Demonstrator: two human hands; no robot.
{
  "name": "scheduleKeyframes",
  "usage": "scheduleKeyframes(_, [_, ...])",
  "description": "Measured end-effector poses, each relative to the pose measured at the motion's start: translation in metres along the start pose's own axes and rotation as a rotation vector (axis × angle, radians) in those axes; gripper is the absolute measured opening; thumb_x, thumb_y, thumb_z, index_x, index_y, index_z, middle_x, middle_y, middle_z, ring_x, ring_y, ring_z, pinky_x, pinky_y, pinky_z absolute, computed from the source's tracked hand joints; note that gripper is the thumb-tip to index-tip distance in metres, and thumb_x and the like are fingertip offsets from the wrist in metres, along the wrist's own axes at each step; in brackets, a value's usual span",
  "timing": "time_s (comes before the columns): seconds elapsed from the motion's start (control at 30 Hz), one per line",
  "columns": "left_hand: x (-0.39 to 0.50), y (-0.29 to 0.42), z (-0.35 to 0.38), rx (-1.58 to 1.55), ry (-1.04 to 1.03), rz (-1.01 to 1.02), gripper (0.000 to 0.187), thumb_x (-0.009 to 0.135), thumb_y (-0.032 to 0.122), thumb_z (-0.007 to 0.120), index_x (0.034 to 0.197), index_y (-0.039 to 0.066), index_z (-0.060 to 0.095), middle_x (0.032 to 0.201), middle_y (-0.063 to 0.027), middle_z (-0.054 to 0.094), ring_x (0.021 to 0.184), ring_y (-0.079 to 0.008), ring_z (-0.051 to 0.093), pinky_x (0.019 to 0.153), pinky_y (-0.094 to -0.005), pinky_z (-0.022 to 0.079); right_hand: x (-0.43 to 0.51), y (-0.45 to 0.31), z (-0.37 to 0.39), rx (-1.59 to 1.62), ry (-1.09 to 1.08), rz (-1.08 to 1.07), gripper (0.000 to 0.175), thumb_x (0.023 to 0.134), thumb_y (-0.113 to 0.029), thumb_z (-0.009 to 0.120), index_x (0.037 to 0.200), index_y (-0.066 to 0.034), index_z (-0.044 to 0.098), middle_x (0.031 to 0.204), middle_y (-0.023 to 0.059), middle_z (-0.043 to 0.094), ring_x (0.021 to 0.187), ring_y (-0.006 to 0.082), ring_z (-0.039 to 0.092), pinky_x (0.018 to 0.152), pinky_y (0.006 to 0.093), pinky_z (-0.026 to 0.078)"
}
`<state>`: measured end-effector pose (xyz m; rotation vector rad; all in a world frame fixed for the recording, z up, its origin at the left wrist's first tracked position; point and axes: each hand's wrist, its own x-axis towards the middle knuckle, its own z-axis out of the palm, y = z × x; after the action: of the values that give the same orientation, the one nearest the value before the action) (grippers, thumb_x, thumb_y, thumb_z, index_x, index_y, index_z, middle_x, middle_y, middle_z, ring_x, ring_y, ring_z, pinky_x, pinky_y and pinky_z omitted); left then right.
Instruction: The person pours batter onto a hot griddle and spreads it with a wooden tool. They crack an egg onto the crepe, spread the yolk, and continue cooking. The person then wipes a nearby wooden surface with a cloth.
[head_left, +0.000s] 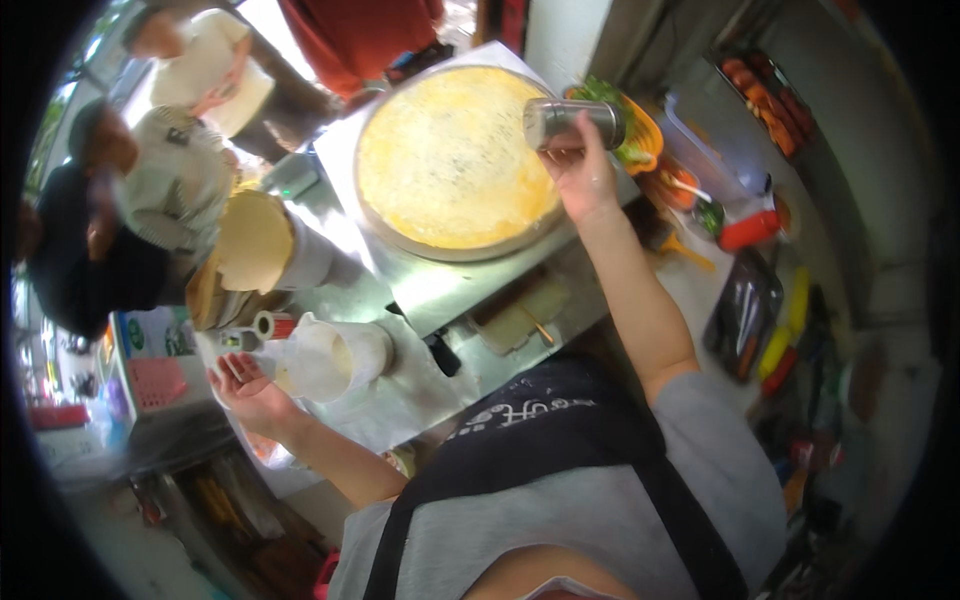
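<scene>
A metal shaker (577, 122) lies tipped on its side in my right hand (581, 176), above the right edge of a round griddle. Spread over that griddle is a thin yellow crepe (454, 157) with small dark specks near its middle and upper part. My left hand (251, 390) is raised at the lower left, palm up with fingers apart, and holds nothing. Beside it stands a white plastic pitcher (352, 356). What the pitcher holds is hard to make out.
Behind the pitcher are stacked pale round sheets (255, 240). An orange basket of greens (641, 135), a clear plastic bin (697, 150) and a red bottle (750, 230) stand at the right. Several people (180, 172) are across the counter.
</scene>
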<state>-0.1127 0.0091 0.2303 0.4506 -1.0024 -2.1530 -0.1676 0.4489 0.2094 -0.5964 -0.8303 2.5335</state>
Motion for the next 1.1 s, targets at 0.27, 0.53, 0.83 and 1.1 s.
scheduleKeyframes(0.27, [-0.141, -0.057, -0.001, 0.381, -0.633, -0.781, 0.042, 0.091, 0.010, 0.049, 0.131, 0.001, 0.038, 0.099, -0.0089, 0.060, 0.087, -0.0168, 0.059, 0.079, -0.0309, 0.049, -0.068, -0.024, -0.195, 0.408, 0.230, 0.643, 0.055, 0.079, -0.053, 0.061, 0.111, -0.0080, 0.056, 0.106, 0.0111, 0.057, 0.092, 0.0233, 0.058, 0.073, 0.0319, 0.053])
scheduleKeyframes(0.53, [-0.209, -0.084, 0.001, 0.504, -0.768, -1.112, 0.039, 0.091, 0.010, 0.051, 0.127, -0.001, 0.040, 0.098, -0.0130, 0.059, 0.087, -0.0185, 0.059, 0.078, -0.0322, 0.052, -0.009, 0.053, -0.242, -0.040, 0.289, 0.850, 0.063, 0.088, -0.060, 0.042, 0.110, -0.0028, 0.056, 0.104, 0.0181, 0.061, 0.084, 0.0260, 0.061, 0.068, 0.0336, 0.055])
scheduleKeyframes(0.83, [-0.259, -0.123, 0.001, 0.730, -0.685, -1.078, 0.031, 0.091, 0.009, 0.050, 0.121, 0.001, 0.047, 0.098, -0.0099, 0.060, 0.086, -0.0157, 0.059, 0.076, -0.0296, 0.052, -0.017, 0.014, -0.305, -1.961, -0.168, -0.537, 0.039, 0.083, -0.020, 0.057, 0.121, -0.0103, 0.056, 0.124, 0.0122, 0.048, 0.110, 0.0311, 0.046, 0.093, 0.0422, 0.039])
scheduleKeyframes(1.1, [-0.280, -0.215, -0.073, 1.147, -0.183, -0.783, 0.057, 0.088, 0.022, 0.055, 0.134, 0.006, 0.025, 0.106, -0.0165, 0.052, 0.082, -0.0218, 0.059, 0.066, -0.0367, 0.055, 0.021, 0.031, -0.324, -1.645, -0.049, -0.391, 0.036, 0.087, -0.020, 0.052, 0.120, -0.0086, 0.056, 0.123, 0.0129, 0.050, 0.110, 0.0309, 0.046, 0.092, 0.0435, 0.038])
